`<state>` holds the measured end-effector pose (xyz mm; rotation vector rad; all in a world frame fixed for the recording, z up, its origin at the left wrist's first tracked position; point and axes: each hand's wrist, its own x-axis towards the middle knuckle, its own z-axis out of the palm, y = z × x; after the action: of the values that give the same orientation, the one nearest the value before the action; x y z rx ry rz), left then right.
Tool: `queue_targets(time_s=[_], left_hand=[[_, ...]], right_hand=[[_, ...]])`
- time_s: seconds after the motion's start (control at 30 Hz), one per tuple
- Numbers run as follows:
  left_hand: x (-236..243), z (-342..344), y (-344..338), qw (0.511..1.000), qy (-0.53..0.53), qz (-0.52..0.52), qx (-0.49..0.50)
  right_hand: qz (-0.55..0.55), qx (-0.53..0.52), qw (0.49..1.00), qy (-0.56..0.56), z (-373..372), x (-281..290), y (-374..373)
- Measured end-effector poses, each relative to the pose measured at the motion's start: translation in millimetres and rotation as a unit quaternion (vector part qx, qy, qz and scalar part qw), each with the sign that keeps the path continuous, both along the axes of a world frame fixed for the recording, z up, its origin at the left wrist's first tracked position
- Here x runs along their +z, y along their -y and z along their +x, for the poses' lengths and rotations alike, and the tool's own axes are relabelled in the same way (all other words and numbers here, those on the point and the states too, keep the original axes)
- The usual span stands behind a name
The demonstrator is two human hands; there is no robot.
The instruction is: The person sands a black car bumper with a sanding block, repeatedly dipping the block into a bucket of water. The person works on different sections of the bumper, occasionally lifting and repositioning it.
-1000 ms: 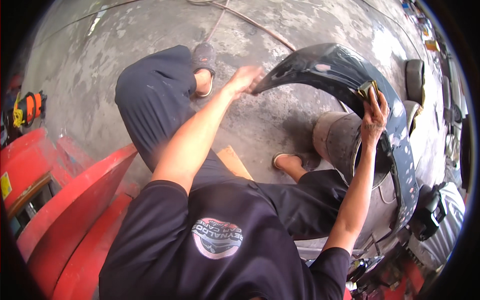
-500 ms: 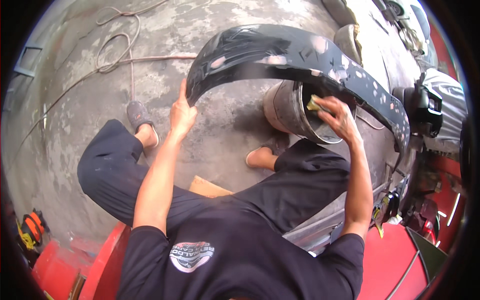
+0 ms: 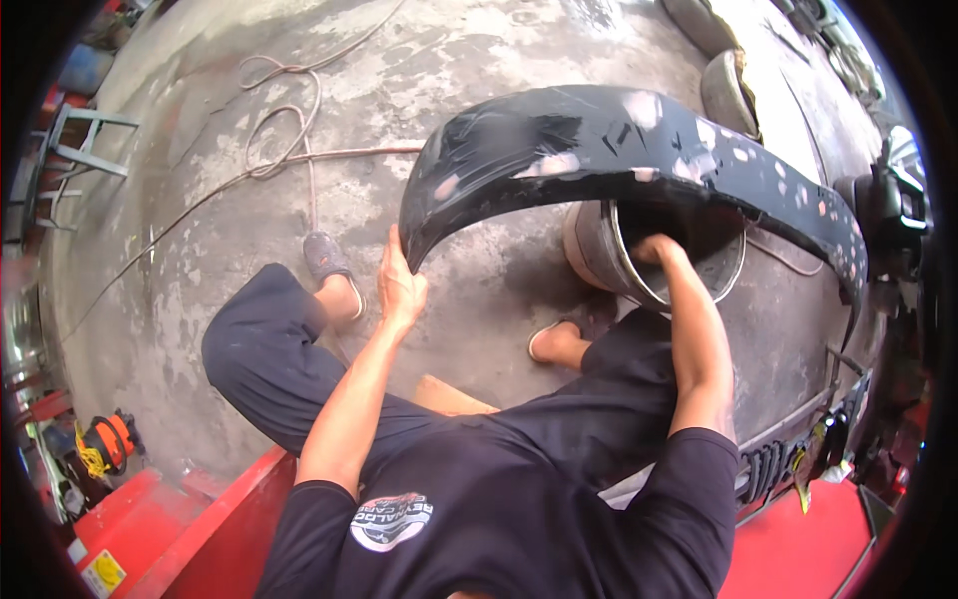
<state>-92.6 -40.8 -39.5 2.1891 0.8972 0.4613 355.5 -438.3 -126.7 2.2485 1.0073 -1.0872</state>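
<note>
A long, arched black car body panel (image 3: 589,135) with pale, scuffed patches spans the space ahead of me. My left hand (image 3: 402,290) grips its lower left end, fingers behind the edge and thumb in front. Under the arch, to the right, a worn bucket (image 3: 591,250) leans with its dark mouth toward me. My right hand (image 3: 656,249) reaches inside the bucket. Its fingers are hidden in there, as is anything they may hold.
A hose (image 3: 315,155) lies looped on the concrete floor at the far left. A grey metal stand (image 3: 95,150) is at the left edge. Red panels (image 3: 798,544) flank me. An orange reel-like thing (image 3: 110,439) sits lower left, and a container (image 3: 728,95) stands behind the black panel.
My right hand has gone from the bucket's mouth down into it, and the small yellowish pad it held is out of sight. The view has shifted; my left hand keeps its grip.
</note>
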Motion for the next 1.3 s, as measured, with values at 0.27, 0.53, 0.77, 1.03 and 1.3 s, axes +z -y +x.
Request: queue_targets(time_s=[0.27, 0.53, 0.77, 1.03, 1.3], left_hand=[[-7, -5, -6, 0.998, 0.027, -0.054, 0.025], [11, 8, -9, 0.994, -0.010, -0.105, 0.035], [6, 5, -16, 0.993, -0.044, -0.101, 0.050], [7, 11, -17, 0.993, -0.020, -0.094, 0.062], [10, 7, -21, 0.990, -0.001, -0.110, 0.085]], right_hand=[[0.315, -0.206, 0.926, -0.022, -108, 300, -55], [0.581, 0.032, 0.753, 0.306, -112, 258, -136], [0.651, 0.100, 0.705, 0.265, -201, 192, -244], [0.637, 0.086, 0.699, 0.314, -162, 224, -196], [0.625, 0.217, 0.726, 0.188, -219, 222, -286]])
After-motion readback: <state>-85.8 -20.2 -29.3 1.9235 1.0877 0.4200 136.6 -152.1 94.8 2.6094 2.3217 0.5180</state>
